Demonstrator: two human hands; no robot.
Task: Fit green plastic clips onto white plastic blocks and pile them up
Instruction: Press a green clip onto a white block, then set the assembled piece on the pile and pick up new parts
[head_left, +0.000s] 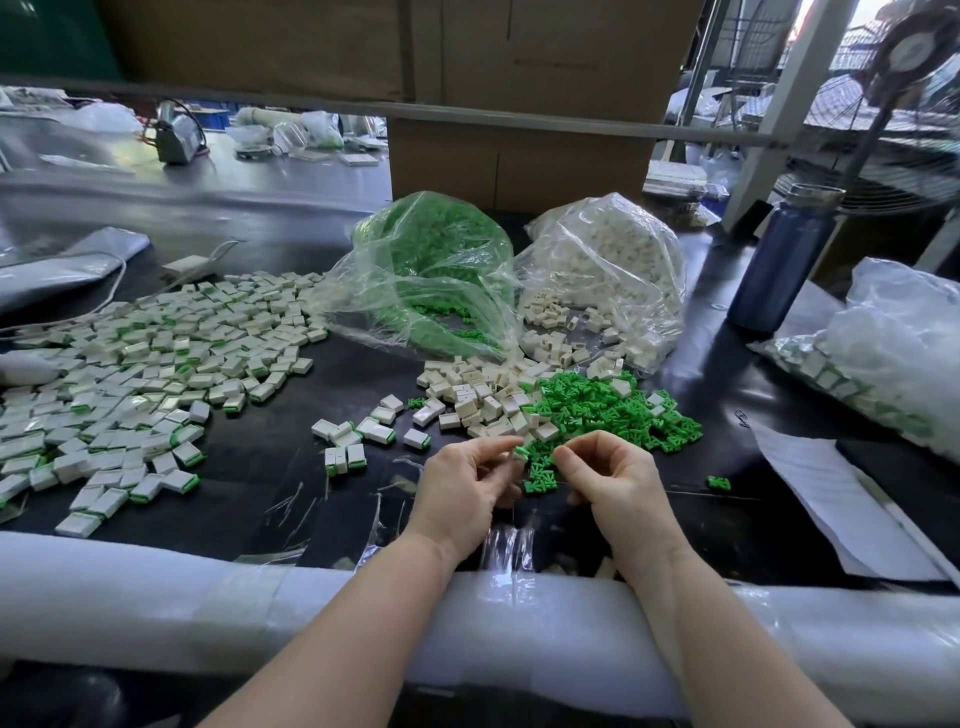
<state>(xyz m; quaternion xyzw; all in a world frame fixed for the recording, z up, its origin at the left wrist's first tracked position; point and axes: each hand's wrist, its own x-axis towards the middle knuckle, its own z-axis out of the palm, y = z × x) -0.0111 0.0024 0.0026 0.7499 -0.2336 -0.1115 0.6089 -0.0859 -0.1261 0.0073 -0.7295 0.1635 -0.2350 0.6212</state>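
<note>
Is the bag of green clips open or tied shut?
Open. The bag of green clips lies on its side, mouth gaping toward the person, with clips spilling onto the table.

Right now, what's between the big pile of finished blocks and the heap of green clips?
In the head view, bare black table, then a few finished blocks and the loose white blocks touching the green clips; finished pile sits left.

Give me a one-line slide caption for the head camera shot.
Left hand pinches a white block with green clip beside the right hand, above loose green clips.

Loose green clips (608, 410) heaped beside white blocks (483, 395) on table.
</note>
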